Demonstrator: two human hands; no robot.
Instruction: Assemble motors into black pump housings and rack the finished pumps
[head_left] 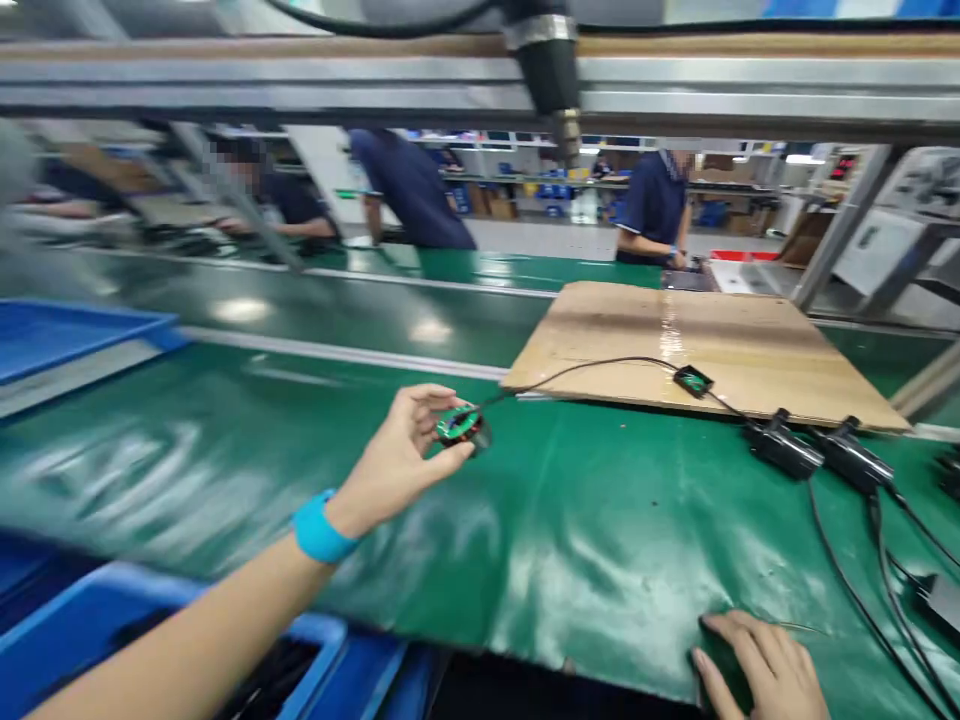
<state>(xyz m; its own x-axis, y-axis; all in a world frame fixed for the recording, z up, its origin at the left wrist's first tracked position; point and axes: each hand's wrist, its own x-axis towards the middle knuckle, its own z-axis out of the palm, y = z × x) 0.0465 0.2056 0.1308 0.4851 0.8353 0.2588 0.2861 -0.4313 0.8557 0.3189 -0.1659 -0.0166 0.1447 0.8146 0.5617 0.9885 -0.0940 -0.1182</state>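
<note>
My left hand [397, 455], with a blue band on the wrist, grips a small round part with a green circuit board [461, 427] between thumb and fingers, above the green mat [570, 500]. From this part a black cable [592, 364] runs right to a small black box with a green board inside [693, 380], at the front edge of a cardboard sheet [637, 340]. At the lower right, my right hand [765, 665] rests by the mat's near edge, thumb and fingers apart, with nothing visible between them.
Black cabled devices [784, 445] lie on the mat at right. Blue bins [112, 590] stand below the near edge at left; a blue tray [75, 330] sits farther back. A dark tool [551, 70] hangs from the overhead rail. People in dark shirts [412, 185] work across the bench.
</note>
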